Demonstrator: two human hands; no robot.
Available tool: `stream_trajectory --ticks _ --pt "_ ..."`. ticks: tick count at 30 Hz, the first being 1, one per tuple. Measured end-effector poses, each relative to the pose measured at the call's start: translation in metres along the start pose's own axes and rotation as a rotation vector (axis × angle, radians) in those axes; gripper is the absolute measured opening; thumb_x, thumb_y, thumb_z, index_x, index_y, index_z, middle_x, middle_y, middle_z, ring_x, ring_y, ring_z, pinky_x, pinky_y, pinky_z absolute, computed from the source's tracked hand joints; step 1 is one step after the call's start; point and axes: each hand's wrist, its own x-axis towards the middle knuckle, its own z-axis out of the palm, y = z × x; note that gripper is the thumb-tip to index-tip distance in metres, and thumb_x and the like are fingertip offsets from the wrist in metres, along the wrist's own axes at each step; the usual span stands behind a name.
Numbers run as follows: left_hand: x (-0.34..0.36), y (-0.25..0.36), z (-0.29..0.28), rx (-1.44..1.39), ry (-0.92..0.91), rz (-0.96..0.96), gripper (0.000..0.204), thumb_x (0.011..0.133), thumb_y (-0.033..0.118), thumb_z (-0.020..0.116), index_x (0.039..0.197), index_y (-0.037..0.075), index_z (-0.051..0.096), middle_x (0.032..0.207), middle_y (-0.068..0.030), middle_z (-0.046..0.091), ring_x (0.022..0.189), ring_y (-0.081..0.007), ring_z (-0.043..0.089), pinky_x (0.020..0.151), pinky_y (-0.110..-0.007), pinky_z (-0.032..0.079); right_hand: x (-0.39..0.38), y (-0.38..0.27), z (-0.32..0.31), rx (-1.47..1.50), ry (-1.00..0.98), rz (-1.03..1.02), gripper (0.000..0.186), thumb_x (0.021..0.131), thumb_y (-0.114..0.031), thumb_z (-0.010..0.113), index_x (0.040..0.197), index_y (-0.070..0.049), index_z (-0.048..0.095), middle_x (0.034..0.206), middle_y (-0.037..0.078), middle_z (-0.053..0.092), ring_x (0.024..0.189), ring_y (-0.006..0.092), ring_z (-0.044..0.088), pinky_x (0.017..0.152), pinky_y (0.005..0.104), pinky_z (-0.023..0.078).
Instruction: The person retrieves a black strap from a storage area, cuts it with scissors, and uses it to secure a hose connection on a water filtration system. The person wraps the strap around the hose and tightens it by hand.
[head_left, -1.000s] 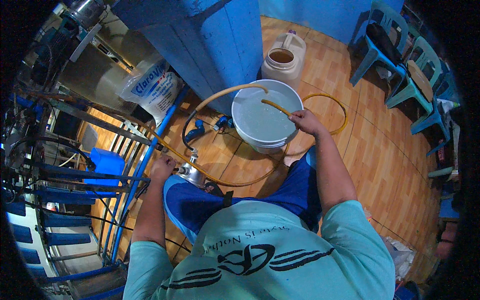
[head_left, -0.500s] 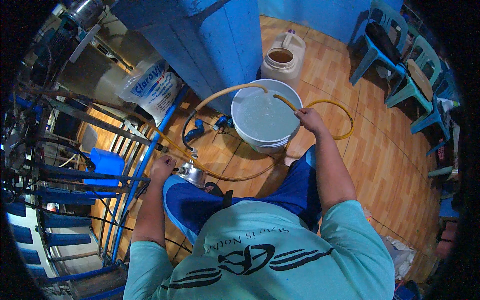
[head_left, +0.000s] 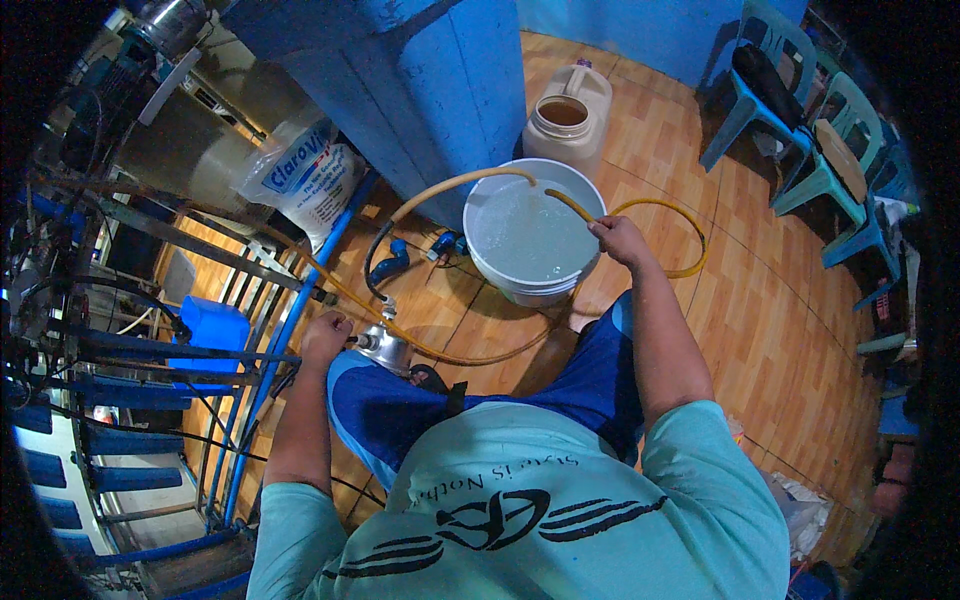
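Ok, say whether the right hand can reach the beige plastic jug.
Probably not freely: the right hand holds the slim yellow hose, and the round white plastic bucket stands before the jug.

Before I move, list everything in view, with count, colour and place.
bucket: one, white, on floor ahead, holding cloudy liquid
jug: one, beige, behind bucket
thin hose: one, yellow, end over bucket
metal device: one, silver, left of bucket
thick hose: one, tan and black, arching from metal device to bucket
pillar: one, blue, left behind bucket
bag: one, white and blue, left of pillar
chairs: at least two, teal, right side
box: one, blue, left side
rack: one, blue and silver, left side
shirt: one, teal, bottom
left hand: one, bare, beside metal device; grip unclear
right hand: one, bare, gripping thin hose
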Motion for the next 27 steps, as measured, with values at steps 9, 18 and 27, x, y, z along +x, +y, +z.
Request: stream_trajectory --ticks 9,18,27 --pt "0.002 0.000 0.000 0.005 -0.018 -0.001 0.029 0.078 0.033 0.064 0.096 0.011 0.069 0.089 -0.0160 0.067 0.083 -0.0346 0.065 0.075 -0.045 0.051 -0.003 -0.005 0.000 0.033 -0.057 -0.040 0.035 0.088 -0.033 0.062 0.094 0.001 0.069 0.068 0.005 0.061 0.062 0.0142 0.056 0.060 0.0311 0.046" --pt "-0.002 0.006 -0.004 0.011 -0.003 0.049 0.031 0.079 0.035 0.065 0.096 0.009 0.069 0.089 -0.0183 0.067 0.084 -0.0351 0.065 0.074 -0.044 0.051 -0.011 -0.016 0.001 0.097 -0.180 -0.056 0.030 0.088 -0.027 0.063 0.097 0.001 0.068 0.065 0.003 0.057 0.059 0.0121 0.052 0.057 0.0292 0.044" --pt "0.001 0.007 -0.004 -0.009 -0.040 -0.001 0.033 0.079 0.036 0.065 0.100 0.010 0.069 0.088 -0.0174 0.068 0.083 -0.0343 0.065 0.075 -0.043 0.051 -0.007 -0.011 0.003 0.110 -0.194 -0.061 0.032 0.086 -0.029 0.066 0.096 0.001 0.068 0.066 0.003 0.058 0.059 0.0130 0.053 0.058 0.0302 0.046"
